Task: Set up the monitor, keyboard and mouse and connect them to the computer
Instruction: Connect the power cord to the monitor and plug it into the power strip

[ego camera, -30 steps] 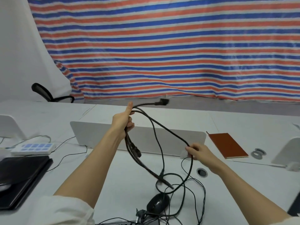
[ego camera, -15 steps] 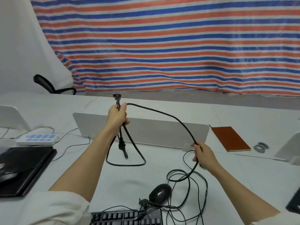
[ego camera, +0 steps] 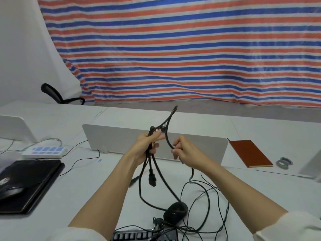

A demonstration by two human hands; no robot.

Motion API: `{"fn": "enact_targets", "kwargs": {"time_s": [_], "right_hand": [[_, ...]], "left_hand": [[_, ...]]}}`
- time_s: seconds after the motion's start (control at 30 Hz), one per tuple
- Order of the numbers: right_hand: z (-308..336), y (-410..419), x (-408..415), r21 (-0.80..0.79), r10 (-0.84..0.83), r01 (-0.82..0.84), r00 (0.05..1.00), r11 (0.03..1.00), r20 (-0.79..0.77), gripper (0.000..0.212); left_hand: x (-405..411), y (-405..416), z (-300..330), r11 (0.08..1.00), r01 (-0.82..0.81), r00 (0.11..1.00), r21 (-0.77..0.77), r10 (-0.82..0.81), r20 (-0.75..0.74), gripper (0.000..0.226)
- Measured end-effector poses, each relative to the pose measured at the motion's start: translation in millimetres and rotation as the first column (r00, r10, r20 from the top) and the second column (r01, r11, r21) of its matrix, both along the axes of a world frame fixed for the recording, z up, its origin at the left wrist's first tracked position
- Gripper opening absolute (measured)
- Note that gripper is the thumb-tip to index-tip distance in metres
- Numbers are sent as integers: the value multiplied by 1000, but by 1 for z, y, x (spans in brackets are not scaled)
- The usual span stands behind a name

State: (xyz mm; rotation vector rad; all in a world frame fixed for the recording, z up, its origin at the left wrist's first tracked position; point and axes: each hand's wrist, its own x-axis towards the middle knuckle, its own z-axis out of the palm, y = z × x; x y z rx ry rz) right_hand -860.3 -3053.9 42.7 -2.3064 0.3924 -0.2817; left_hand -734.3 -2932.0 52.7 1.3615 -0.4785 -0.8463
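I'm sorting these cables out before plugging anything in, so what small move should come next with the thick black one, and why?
Probably feed the loop in the right hand over to the left hand, which already grips the gathered power cable. Its plug hangs free, but a strand trails down to the mouse and the thin wires.

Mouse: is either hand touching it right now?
No. The mouse lies on the desk while both hands grip the black cable above it.

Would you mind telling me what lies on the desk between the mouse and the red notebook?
In the head view, only loose thin black cables loop over the white desk between the mouse and the notebook.
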Motion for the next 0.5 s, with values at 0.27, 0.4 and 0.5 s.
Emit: {"fn": "enact_targets", "kwargs": {"time_s": [0.27,0.4,0.5], "right_hand": [[-8,4,-10,196,-65,64,998,979,-1,19],[-26,-5,-28,307,-90,69,994,949,55,19],[-51,-21,-46,290,-121,119,993,949,-11,22]], "left_hand": [[-5,-15,-6,997,-73,991,6,72,112,23],[10,-13,3,961,-224,974,-159,228,5,13],[31,-3,9,887,-371,928,-273,349,-129,16]]}}
